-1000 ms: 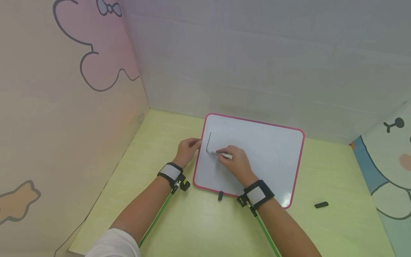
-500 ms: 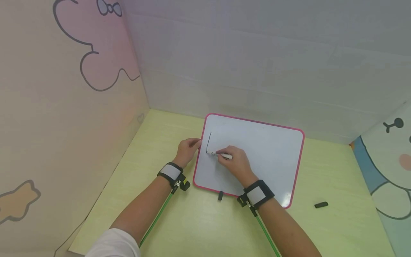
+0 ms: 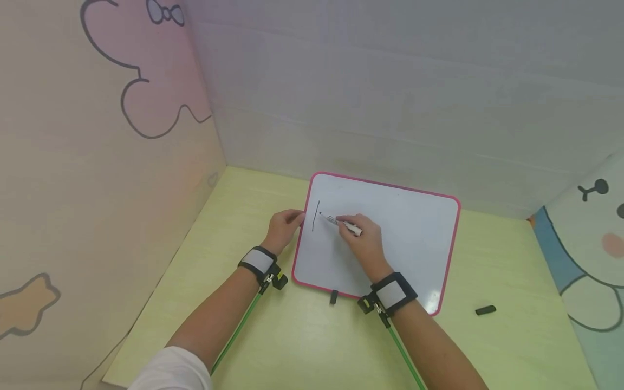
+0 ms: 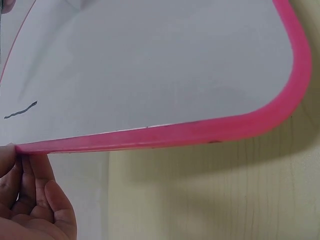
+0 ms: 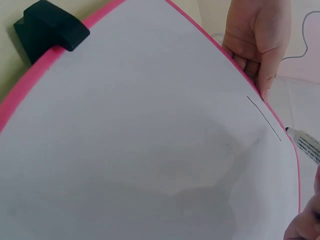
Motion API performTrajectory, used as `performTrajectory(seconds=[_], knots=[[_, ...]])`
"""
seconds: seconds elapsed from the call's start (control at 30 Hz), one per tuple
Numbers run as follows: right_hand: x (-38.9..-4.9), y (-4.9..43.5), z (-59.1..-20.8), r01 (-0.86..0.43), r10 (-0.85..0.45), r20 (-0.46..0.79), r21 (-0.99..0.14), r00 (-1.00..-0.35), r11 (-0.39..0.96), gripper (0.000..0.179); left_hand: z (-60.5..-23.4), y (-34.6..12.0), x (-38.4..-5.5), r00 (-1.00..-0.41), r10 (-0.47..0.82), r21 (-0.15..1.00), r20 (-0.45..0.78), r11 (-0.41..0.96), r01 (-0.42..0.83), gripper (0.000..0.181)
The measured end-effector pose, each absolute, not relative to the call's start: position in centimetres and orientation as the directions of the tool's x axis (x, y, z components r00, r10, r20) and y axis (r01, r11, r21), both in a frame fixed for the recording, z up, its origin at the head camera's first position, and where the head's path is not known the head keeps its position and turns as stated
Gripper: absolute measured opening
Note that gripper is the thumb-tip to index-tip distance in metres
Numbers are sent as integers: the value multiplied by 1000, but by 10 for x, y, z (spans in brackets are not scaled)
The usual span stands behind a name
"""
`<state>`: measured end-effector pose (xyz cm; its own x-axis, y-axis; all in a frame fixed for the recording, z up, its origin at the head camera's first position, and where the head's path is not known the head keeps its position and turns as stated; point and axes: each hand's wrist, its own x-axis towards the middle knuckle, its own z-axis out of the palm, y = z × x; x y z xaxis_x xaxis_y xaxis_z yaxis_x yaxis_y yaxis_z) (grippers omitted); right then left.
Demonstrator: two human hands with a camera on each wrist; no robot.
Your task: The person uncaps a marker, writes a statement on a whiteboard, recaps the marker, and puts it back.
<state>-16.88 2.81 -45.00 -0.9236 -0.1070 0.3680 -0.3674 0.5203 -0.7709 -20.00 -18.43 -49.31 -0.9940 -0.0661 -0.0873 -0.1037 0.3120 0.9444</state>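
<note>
A whiteboard (image 3: 414, 238) with a pink frame stands tilted up from the table, one black stroke (image 3: 316, 216) near its left side. My left hand (image 3: 281, 232) pinches the left edge of the frame; the left wrist view shows its thumb above and fingers (image 4: 37, 187) below. Between the thumb and fingers of my right hand (image 3: 365, 241) is a white marker (image 3: 333, 220), uncapped, its black tip just right of the stroke. In the right wrist view the marker (image 5: 306, 144) appears lifted off the surface. Part of the right hand (image 5: 307, 217) is cut off there.
A black clip-like piece (image 3: 333, 297) sits on the board's lower edge. Right of the board, a small black cap-like object (image 3: 485, 310) lies on the pale yellow table (image 3: 526, 260). Grey wall (image 3: 390, 108) rises behind, and decorated panels flank both sides.
The right hand has moved the marker from the lower end of the stroke up and slightly right, off the line. The left hand keeps its hold on the frame.
</note>
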Motion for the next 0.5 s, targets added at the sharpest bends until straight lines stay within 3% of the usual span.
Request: performTrajectory(seconds=[0.5], knots=[[-170, 21, -455, -430, -197, 394, -692, -898, 580, 16, -496, -185, -199, -994, -72, 948, -85, 300, -103, 33]])
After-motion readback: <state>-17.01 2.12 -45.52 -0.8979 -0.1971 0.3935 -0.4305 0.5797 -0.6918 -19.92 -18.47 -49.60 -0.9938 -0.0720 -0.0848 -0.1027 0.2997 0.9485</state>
